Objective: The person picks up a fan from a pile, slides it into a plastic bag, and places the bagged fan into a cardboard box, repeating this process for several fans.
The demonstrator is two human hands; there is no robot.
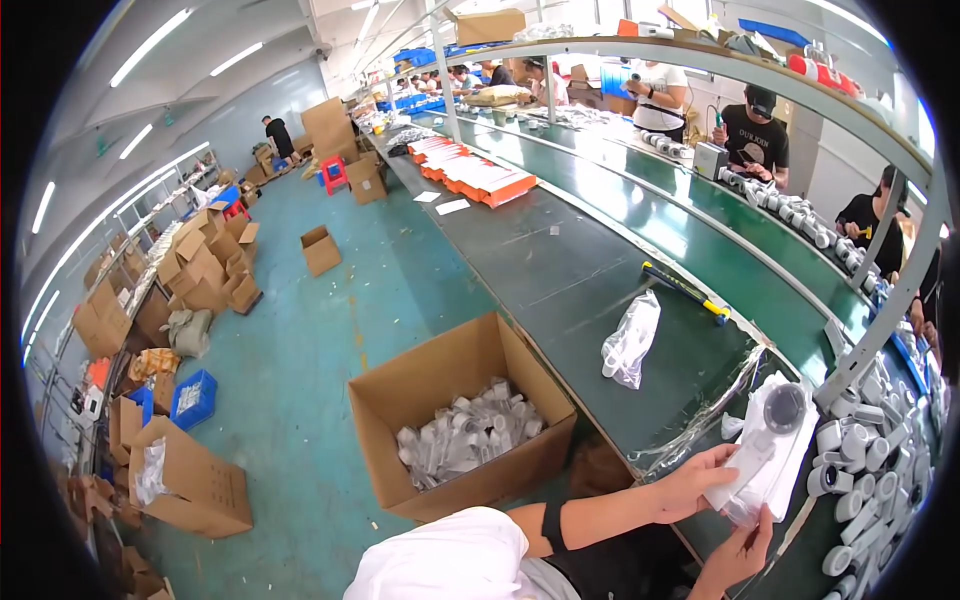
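At the near right, a white handheld device (755, 462) with a round dark-grey head lies against a thin, whitish plastic bag (793, 455). Whether it is inside the bag or on top of it, I cannot tell. My left hand (697, 482) is closed on the device's handle from the left. Just below, my right hand (742, 552) pinches the lower end of the bag and device. Farther along the dark bench, a bagged white item (632, 340) lies by itself. Beside it rests a yellow-and-black tool (687, 292) with a long handle.
An open carton (460, 495) with several bagged pieces stands left of the bench (520, 255). Many loose white devices (862, 480) are piled at my right. Orange-and-white flat boxes (475, 175) lie farther up the bench. A metal shelf post (885, 290) rises at right. Co-workers sit across the green conveyor (640, 205).
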